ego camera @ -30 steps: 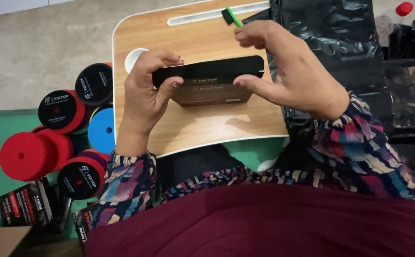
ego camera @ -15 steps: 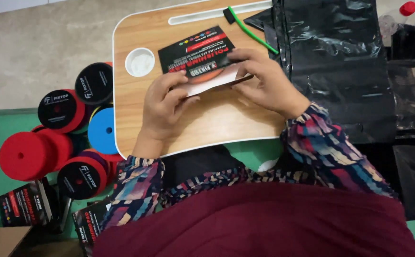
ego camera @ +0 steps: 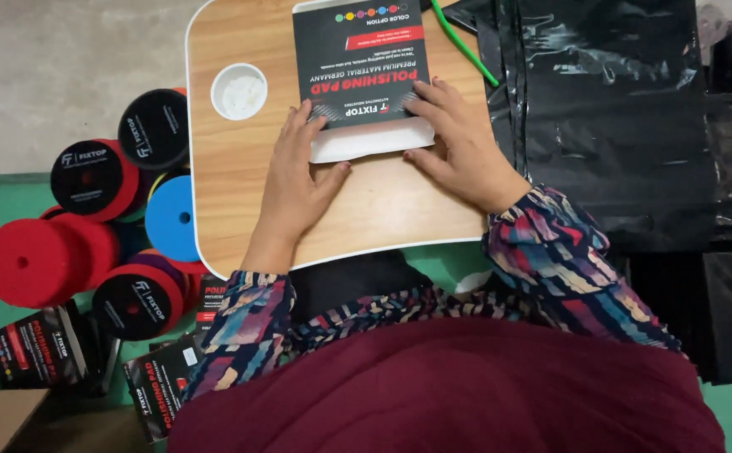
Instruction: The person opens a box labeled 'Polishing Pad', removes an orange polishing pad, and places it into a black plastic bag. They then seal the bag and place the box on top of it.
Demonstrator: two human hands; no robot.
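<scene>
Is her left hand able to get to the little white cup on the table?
Probably yes. The left hand rests on the flat box, and only bare table lies between it and the white cup.

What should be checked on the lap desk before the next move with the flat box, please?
1. Box lies flat on the desk: ok.
2. Left hand rests on the box's near left corner: ok.
3. Right hand presses its near right corner: ok.
4. White flap at the near edge is exposed between the hands: ok.
5. Cup hole is apart from the box: ok.
6. Green tool lies beside the box; touching it: cannot tell.
</scene>
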